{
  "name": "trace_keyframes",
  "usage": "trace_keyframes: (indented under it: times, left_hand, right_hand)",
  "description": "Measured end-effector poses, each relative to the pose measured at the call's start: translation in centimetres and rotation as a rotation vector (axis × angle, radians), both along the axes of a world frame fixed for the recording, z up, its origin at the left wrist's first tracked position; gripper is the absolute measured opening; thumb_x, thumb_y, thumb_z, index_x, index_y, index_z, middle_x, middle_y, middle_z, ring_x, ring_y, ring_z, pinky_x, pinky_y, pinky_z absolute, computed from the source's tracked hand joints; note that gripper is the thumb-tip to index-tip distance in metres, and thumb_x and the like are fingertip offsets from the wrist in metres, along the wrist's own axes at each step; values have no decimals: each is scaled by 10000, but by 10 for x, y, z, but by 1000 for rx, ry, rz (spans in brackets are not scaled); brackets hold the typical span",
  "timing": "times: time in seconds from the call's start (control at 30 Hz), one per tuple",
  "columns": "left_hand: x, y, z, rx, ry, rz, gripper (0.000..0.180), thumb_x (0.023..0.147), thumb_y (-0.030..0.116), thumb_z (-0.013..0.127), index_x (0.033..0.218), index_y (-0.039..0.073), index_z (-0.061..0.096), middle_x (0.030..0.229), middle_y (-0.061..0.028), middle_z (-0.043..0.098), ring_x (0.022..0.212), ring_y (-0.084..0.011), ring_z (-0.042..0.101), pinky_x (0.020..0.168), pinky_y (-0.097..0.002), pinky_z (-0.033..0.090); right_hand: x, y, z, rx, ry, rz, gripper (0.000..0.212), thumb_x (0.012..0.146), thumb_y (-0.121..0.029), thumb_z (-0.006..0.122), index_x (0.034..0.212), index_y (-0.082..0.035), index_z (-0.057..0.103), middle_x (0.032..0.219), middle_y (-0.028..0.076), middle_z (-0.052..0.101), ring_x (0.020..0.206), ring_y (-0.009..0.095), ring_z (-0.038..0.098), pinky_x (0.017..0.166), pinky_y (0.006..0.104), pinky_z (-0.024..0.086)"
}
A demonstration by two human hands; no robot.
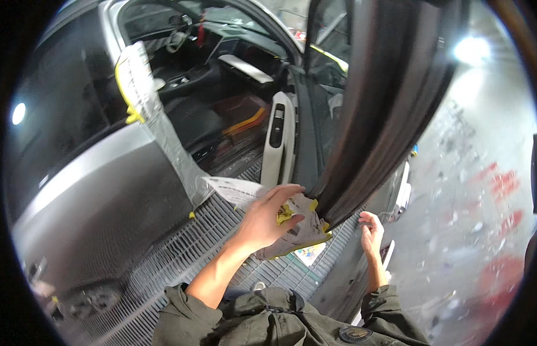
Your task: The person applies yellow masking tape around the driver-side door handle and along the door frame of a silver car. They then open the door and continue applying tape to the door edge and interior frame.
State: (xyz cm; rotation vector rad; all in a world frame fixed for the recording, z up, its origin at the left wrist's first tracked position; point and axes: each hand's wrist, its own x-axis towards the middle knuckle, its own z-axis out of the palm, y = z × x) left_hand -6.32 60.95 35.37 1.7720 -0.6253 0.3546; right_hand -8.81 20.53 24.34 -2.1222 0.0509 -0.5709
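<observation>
My left hand (272, 216) is curled over crumpled masking paper (302, 216) at the edge of an open car door, gripping the paper beside a bunched bit of yellow tape (284, 214). More yellow tape runs along the paper's lower border. The dark door edge with its rubber seals (389, 104) rises just beyond it. My right hand (371, 233) hovers on the door's outer side, fingers loosely bent and apart, with nothing visible in them. A long printed strip of masking paper (237, 187) stretches left from my left hand towards the silver-grey masking (170, 135) on the door opening.
To the left stands the grey car's rear door (95, 190). The cabin shows a dark seat (193, 121) and a steering wheel (177, 40). A light armrest panel (278, 138) lines the open door. Underfoot is a metal floor grate (182, 236); a paint-stained wall (482, 190) is on the right.
</observation>
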Motion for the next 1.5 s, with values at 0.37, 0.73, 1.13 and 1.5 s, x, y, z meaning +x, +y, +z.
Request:
trace_keyframes:
  times: [0.37,0.73,1.13,1.5]
  left_hand:
    - [-3,2,-22,401,230,-350,352,852,293,714,1062,11,687,844,-204,708,813,-359,713,713,-397,548]
    - [-10,14,39,216,300,-450,603,791,237,830,1278,-50,620,1196,-174,701,773,-190,691,677,-289,555]
    - [-1,-47,-4,276,-38,-180,369,787,215,788,1047,-34,707,894,-181,740,773,-284,720,689,-358,553]
    - [-30,-66,-15,353,-84,14,235,857,219,752,857,-8,694,695,-187,663,602,-280,660,575,-362,497]
  right_hand:
    - [-152,142,-23,415,85,-250,361,839,154,467,1093,15,680,980,68,717,853,130,676,781,261,541]
    - [-215,192,-24,400,83,-288,264,885,101,515,1066,18,688,936,74,716,827,123,681,776,266,560]
    - [-224,172,-32,564,154,-195,238,907,32,520,1072,23,690,952,80,734,835,113,685,772,270,557]
    - [-233,157,-69,676,244,-115,240,907,39,503,1052,29,694,939,82,734,829,121,700,753,270,562]
